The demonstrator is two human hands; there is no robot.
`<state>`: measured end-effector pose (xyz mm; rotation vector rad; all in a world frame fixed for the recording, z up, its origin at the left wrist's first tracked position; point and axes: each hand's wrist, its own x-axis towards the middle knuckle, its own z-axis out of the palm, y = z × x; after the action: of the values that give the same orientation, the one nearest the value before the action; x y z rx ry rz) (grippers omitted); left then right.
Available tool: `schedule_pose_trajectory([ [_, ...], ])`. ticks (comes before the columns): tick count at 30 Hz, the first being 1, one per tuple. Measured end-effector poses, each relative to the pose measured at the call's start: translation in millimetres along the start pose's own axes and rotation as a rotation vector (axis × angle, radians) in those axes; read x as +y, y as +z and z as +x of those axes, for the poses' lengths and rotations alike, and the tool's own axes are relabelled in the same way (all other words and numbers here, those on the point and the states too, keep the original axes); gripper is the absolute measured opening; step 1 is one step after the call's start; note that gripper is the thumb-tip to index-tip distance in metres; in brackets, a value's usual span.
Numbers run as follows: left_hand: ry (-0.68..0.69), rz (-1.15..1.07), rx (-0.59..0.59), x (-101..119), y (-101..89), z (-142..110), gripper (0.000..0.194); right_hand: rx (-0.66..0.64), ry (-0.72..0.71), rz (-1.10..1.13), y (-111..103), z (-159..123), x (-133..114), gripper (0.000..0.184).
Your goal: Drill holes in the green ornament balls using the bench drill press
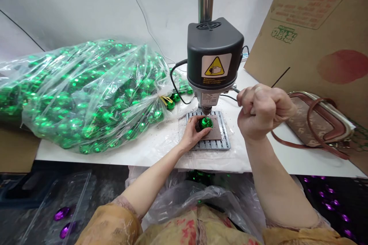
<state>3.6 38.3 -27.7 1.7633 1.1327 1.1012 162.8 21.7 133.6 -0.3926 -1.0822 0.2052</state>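
A small bench drill press (215, 53) with a black motor cover stands in front of me. Under its chuck (206, 110), a shiny green faceted ball (207, 123) sits on a brown board (217, 132) over the slotted metal base (211, 145). My left hand (192, 132) steadies the ball from the left, thumb at the front and fingers behind. The thin bit appears to meet the ball's top. My right hand (263, 111) is closed in a fist around the press's feed handle (236, 89), whose grip is mostly hidden by my fingers.
A big clear bag of green faceted balls (94, 95) fills the left of the white table (115, 160). At right are a brown handbag (319, 118) and a large cardboard box (316, 46). Purple faceted pieces (61, 213) lie low at left. Clear plastic (178, 199) covers my lap.
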Motion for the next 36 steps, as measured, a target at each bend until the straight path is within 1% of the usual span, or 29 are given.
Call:
schedule_pose_trajectory([
  [7, 0.009, 0.011, 0.000, 2, -1.1, 0, 0.051, -0.022, -0.124, 0.040, -7, -10, 11, 0.049],
  [11, 0.003, 0.018, 0.015, 2, -0.4, -1, 0.050, -0.031, -0.142, 0.038, -9, -12, 13, 0.047],
  [17, 0.005, 0.008, 0.004, 2, -0.1, 0, 0.050, -0.061, -0.183, 0.039, -10, -12, 13, 0.046],
  [20, 0.004, -0.002, 0.002, 1, -0.3, 0, 0.050, -0.066, -0.176, 0.027, -12, -13, 13, 0.046],
  [25, 0.002, 0.006, 0.010, 0, -0.9, -1, 0.053, -0.082, -0.202, 0.027, -18, -22, 18, 0.046],
  [28, 0.001, 0.013, 0.015, 0, -0.7, -1, 0.053, -0.076, -0.200, 0.014, -17, -24, 17, 0.046],
  [31, -0.011, 0.025, 0.034, 2, 1.6, 1, 0.052, -0.006, -0.122, 0.013, -6, -12, 7, 0.046],
  [34, -0.029, 0.027, 0.092, 11, 4.3, -2, 0.049, 0.056, 0.082, 0.022, 9, 12, -6, 0.043],
  [36, -0.001, 0.061, 0.189, 20, 3.5, -14, 0.045, 0.065, 0.211, 0.011, 15, 27, -11, 0.040],
])
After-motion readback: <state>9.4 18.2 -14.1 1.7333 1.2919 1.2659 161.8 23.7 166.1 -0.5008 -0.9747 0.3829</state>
